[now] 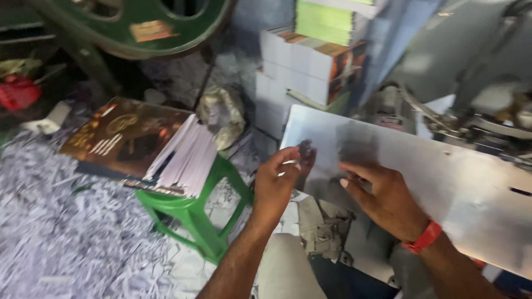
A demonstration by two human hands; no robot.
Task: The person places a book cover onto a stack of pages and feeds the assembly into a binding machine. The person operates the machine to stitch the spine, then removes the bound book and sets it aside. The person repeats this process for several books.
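Pretty cluttered spot here: off to the left there's a green plastic stool (191, 213) with a tilted stack of booklets (141, 144) on it, dark brown-and-orange cover on top and the white page edges fanning out toward the right. The floor around it is buried in shredded paper trimmings (66, 232), pale lilac-white strips everywhere. Behind the stool is a big green machine wheel (138, 27), and further back a tall pile of bundled white books (302, 66) with a yellow-green block on top. On the right edge there's some greyish machinery (487, 116), too blurry to say much about. The main thing is a shiny metal plate (443, 182), a flat work surface in the middle-right that reflects the hands. Its long axis runs from the upper left, near the book pile, down to the lower right, with its near edge slanting the same way. The left hand (277, 185) sits at the plate's left corner, fingers curled with the fingertips on the edge, maybe pinching something small and pale, though I honestly can't tell from this blur. The right hand (382, 196), with a red wristband (424, 237), lies flat and unclenched on the plate just beside it, fingers pointing left, gripping nothing.
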